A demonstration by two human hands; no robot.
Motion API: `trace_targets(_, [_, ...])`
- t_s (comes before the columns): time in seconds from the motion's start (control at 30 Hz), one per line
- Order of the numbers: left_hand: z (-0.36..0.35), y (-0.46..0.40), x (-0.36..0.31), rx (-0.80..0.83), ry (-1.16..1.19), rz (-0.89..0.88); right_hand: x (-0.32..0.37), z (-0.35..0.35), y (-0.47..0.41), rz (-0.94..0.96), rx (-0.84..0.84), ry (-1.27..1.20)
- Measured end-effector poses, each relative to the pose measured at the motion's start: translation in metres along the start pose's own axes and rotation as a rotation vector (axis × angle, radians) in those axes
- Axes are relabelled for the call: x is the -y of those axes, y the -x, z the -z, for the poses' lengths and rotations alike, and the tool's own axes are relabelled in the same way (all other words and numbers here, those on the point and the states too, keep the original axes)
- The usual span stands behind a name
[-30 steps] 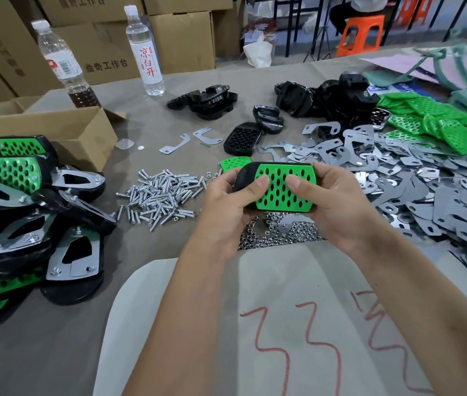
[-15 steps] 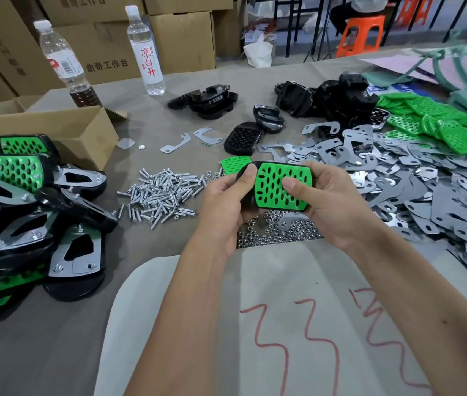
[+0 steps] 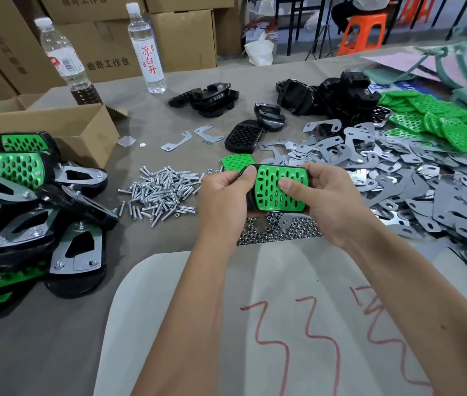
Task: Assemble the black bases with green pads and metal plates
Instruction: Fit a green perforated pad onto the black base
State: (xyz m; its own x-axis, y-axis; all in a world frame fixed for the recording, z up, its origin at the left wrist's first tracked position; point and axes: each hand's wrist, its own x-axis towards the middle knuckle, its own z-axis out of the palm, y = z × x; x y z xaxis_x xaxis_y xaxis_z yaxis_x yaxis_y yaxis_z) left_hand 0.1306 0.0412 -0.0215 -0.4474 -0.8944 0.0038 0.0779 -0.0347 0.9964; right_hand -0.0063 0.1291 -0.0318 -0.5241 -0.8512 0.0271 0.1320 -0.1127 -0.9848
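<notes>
A black base with a green perforated pad (image 3: pixel 272 195) on it is held between both hands above the table. My left hand (image 3: pixel 223 198) grips its left end, thumb on the black rim. My right hand (image 3: pixel 323 198) grips the right end, thumb pressing on the green pad. A loose green pad (image 3: pixel 236 161) lies just behind. An empty black base (image 3: pixel 243 135) sits further back. Metal plates (image 3: pixel 398 178) lie heaped at the right. Bolts (image 3: pixel 163 192) lie in a pile at the left, and nuts (image 3: pixel 280 230) under my hands.
Finished assemblies (image 3: pixel 26 207) are stacked at the left beside an open cardboard box (image 3: pixel 83 130). More black bases (image 3: pixel 326 95) and green pads (image 3: pixel 438 121) lie at the back right. Two bottles (image 3: pixel 146 47) stand at the back. A white sheet (image 3: pixel 255 324) with red marks lies near me.
Both hands have turned the base slightly and shifted their grip; my right thumb has slid further onto the green pad, pressing it down. The rest of the table is unchanged.
</notes>
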Motion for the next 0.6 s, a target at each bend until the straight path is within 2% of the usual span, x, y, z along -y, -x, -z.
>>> trace_targets(0.2, [-0.007, 0.001, 0.002, 0.064, -0.008, 0.04, -0.001, 0.0, 0.001, 0.019, -0.016, 0.004])
trace_targets(0.4, [-0.011, -0.001, 0.007, -0.047, -0.005, -0.065, 0.001, -0.005, 0.001, 0.048, 0.032, -0.051])
trace_targets(0.6, [-0.01, -0.001, 0.007, -0.047, 0.182, 0.052, 0.001, -0.004, 0.002, -0.029, 0.088, -0.044])
